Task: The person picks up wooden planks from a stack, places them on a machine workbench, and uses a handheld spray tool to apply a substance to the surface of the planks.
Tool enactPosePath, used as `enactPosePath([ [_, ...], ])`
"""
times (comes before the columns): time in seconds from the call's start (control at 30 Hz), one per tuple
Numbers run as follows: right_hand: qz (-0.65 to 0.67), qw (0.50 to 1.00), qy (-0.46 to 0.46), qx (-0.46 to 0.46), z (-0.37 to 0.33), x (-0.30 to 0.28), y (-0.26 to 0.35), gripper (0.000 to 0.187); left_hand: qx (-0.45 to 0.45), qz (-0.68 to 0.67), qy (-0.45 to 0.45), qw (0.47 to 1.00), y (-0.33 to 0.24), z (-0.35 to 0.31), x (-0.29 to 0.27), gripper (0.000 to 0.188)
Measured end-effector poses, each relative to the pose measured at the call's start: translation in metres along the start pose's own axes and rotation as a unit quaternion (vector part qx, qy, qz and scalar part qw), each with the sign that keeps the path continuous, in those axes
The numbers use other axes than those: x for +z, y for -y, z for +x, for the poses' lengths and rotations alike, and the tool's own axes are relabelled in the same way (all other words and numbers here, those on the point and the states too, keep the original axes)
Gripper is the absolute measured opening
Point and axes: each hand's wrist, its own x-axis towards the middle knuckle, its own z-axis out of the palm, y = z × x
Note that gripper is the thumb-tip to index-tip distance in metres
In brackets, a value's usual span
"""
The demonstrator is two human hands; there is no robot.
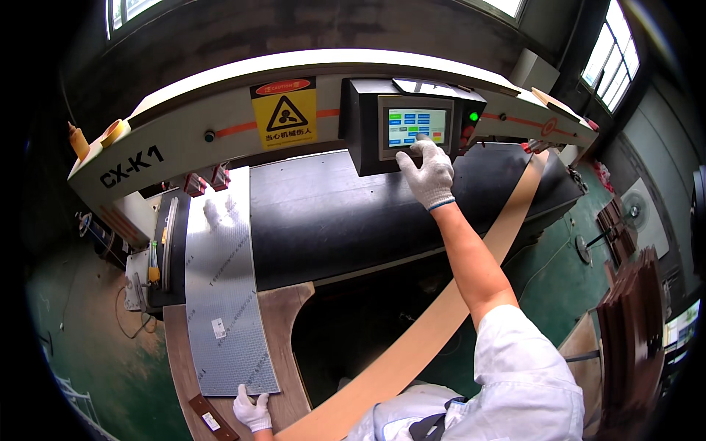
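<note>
Right hand, white-gloved, is raised to the touchscreen; one fingertip is pressed on its lower edge, other fingers loosely curled, nothing held. Left hand, gloved, is laid flat on the near edge of the patterned metal sheet, well below-left of the touchscreen. A long tan strip is seen below-right of it.

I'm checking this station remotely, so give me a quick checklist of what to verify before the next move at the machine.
1. Right hand on the touchscreen: ok, a fingertip meets it.
2. Left hand steadying the grey patterned sheet: ok, at its near edge.
3. Sheet flat on the wooden board: ok.
4. Green indicator lamp lit: ok.
5. Long tan strip free of the black belt: cannot tell.
</note>
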Motion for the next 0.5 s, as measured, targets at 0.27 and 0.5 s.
enactPosePath([
  [0.27, 0.001, 0.998, 0.055, 0.030, 0.007, -0.007, -0.003, 0.024, 0.010, 0.001, -0.009, 1.000, 0.005, -0.002, 0.003, 0.086],
  [0.5, -0.048, 0.997, 0.005, -0.056, 0.000, -0.003, -0.007, 0.026, 0.011, -0.002, -0.006, 1.000, 0.003, -0.001, 0.004, 0.087],
])
